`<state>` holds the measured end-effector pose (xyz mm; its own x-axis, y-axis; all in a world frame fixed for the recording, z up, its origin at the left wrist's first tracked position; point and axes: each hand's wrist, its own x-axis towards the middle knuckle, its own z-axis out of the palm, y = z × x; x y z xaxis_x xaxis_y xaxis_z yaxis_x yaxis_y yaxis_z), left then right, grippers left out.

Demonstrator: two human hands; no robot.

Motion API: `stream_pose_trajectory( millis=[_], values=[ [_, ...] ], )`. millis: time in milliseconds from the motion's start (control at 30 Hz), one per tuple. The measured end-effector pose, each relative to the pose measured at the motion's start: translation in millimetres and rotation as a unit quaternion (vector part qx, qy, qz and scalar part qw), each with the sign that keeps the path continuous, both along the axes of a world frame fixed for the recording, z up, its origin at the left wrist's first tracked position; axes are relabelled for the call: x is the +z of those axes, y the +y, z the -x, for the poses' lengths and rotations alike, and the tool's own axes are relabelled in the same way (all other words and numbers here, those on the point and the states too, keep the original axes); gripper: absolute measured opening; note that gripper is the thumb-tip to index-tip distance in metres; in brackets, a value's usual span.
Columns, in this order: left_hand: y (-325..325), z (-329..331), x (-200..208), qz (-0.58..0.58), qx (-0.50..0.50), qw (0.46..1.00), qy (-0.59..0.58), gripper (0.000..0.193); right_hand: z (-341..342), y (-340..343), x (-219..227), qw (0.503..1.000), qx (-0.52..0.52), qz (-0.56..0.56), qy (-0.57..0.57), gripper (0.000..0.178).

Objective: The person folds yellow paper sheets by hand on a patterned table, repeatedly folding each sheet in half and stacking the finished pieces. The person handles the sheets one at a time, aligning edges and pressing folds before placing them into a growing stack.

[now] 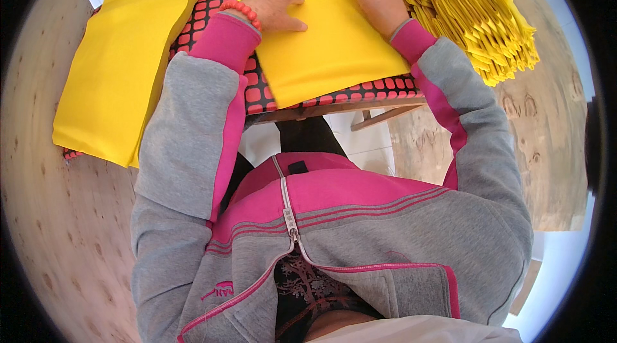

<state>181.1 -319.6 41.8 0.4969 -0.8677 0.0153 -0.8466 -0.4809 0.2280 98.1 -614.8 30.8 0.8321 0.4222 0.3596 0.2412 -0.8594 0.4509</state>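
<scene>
Head view: we are pressing the flat yellow paper sheet (328, 35) with left hand (276, 9) and right hand (379, 6) lying open on it; keeping both palms flat should hold it square on the bench.

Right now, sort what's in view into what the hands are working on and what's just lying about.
In hand:
- yellow sheet, under the left hand and right hand

Lying about:
- flat yellow stack to the left
- folded yellow pile to the right
- red-and-black mat
</scene>
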Motion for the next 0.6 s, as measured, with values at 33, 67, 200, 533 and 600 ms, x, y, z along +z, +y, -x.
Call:
stream_pose_trajectory(
  millis=[33,67,200,533,600],
  values=[
    [0,1,0,0.002,-0.005,1.000,0.002,0.071,2,6,-3,0.994,0.051,0.065,-0.067,0.017],
    [-1,2,-1,0.000,-0.005,1.000,-0.006,0.071,4,10,-6,0.994,0.034,0.090,-0.042,0.021],
    [-1,1,-3,-0.004,-0.005,1.000,-0.017,0.071,19,-8,6,0.981,-0.073,-0.177,0.033,0.024],
    [-3,-13,-15,0.028,-0.008,0.998,-0.057,0.069,42,-68,14,0.614,-0.153,-0.671,0.386,0.024],
    [-2,-16,-18,0.042,-0.014,0.997,-0.061,0.068,40,-69,14,0.646,-0.158,-0.633,0.397,0.024]
  ],
)
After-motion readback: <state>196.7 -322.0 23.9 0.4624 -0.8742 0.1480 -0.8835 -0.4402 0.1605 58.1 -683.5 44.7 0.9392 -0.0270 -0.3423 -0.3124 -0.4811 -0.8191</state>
